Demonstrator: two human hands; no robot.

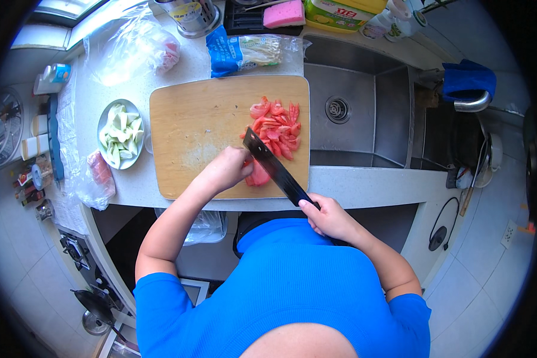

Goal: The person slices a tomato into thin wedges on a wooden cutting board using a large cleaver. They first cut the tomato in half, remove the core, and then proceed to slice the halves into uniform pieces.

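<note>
A kitchen knife [275,169] with a broad dark blade slants across the right part of a wooden cutting board [191,116]. My right hand [328,216] is closed round its handle, past the board's near edge. Close against the blade's left side is my left hand [228,170], fingers curled in; what they hold, if anything, is hidden. Beyond the knife lies a heap of cut tomato pieces [277,128]. A larger tomato piece [257,174] rests on the board under the blade, near my left fingers.
A plate of pale green slices [121,136] stands left of the board. Behind it lie a blue-and-clear food packet [250,52] and a clear plastic bag [131,56]. The steel sink [352,134] adjoins on the right. A pink sponge [284,14] sits at the back.
</note>
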